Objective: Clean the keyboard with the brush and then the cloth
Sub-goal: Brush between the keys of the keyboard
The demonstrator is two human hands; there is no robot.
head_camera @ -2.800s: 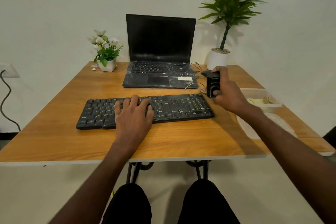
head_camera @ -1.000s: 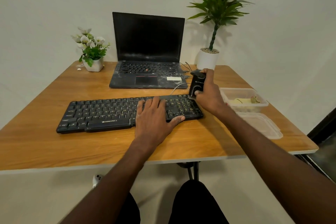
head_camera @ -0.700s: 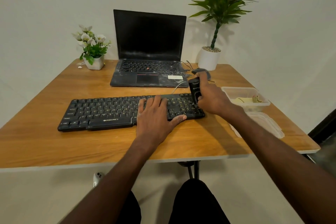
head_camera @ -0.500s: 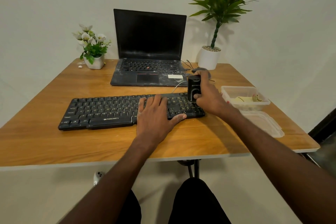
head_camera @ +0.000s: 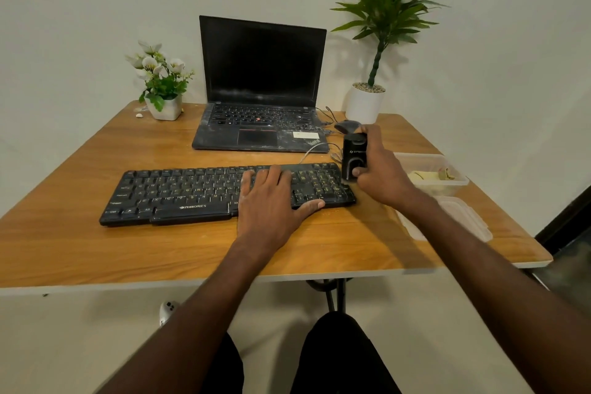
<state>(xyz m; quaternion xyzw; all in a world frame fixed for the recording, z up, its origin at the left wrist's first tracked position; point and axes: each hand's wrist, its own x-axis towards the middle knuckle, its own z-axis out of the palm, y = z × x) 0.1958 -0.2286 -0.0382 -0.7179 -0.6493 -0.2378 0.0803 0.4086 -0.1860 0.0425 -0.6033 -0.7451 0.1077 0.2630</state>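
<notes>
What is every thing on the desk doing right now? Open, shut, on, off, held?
Laptop: lid open, screen dark, dusty.
Keyboard: flat on the table, left hand resting flat on it.
Black brush: upright at the keyboard's right end, gripped by the right hand.
Plastic container: open, something pale inside.
Lid: off, lying beside the container.
Mouse: untouched behind the brush.

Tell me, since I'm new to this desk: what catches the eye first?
The black keyboard at the table's middle, with the left hand flat on it. At its right end the right hand holds an upright black brush. Behind stands a dusty open laptop.
</notes>
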